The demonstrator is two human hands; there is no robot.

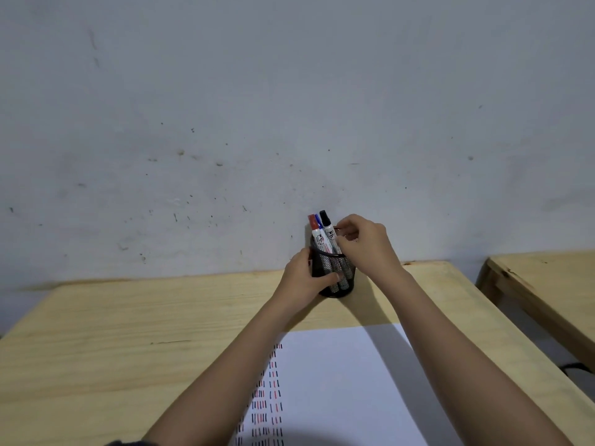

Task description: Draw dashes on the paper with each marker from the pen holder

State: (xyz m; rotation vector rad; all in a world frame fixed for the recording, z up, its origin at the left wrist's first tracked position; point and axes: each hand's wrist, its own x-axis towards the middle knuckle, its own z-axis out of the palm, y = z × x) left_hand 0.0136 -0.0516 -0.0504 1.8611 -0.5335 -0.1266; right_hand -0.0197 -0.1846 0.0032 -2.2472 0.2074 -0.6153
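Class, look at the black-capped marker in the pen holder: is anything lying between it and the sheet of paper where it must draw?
Nothing visible blocks the way. The right hand grips the black-capped marker in the pen holder, which the left hand steadies. Between holder and paper lies only bare table.

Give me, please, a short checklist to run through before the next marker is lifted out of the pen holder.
1. Pen holder steadied: ok, the left hand wraps its side on the wooden table.
2. Marker gripped: ok, the right hand pinches the black-capped marker at the holder's rim.
3. Other markers out of the way: cannot tell; the red-capped marker and blue-capped marker stand close beside it.
4. Cap on: ok, all three caps are in place.
5. Paper ready: ok, it lies flat, with dashes down its left part and its right part blank.
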